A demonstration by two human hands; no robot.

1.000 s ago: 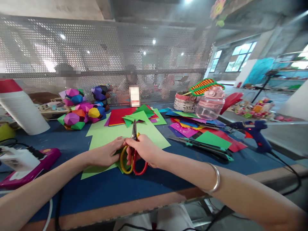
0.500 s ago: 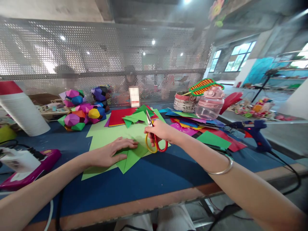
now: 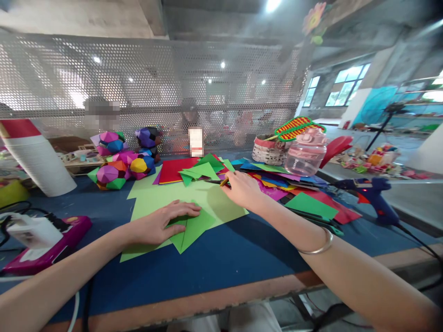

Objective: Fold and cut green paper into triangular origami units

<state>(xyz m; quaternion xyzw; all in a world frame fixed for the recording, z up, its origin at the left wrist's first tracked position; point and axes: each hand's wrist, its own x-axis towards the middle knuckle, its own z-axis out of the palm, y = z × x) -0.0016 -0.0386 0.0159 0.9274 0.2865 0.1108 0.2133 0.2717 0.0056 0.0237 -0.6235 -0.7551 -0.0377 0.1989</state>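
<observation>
My left hand (image 3: 173,221) lies with fingers stretched out on a folded green paper piece (image 3: 194,229). Under that piece spreads a larger light green sheet (image 3: 145,200). My right hand (image 3: 244,189) is closed over a pair of scissors (image 3: 224,181), low at the right edge of the light green sheet. Only a bit of the yellow handle and a dark stretch of blade show; the rest is behind the hand. Just beyond the blade, cut green paper pieces (image 3: 204,170) rest partly on a stack of red paper (image 3: 173,170).
Folded paper balls (image 3: 112,175), a stack of white cups (image 3: 43,161) and a purple power strip (image 3: 72,230) stand left. To the right are coloured sheets (image 3: 311,205), a pink bottle (image 3: 304,154), a woven basket (image 3: 268,151) and a blue glue gun (image 3: 377,196).
My right hand has turned over and lowered the scissors from upright to flat near the paper pieces. My left hand has stayed on the folded green paper.
</observation>
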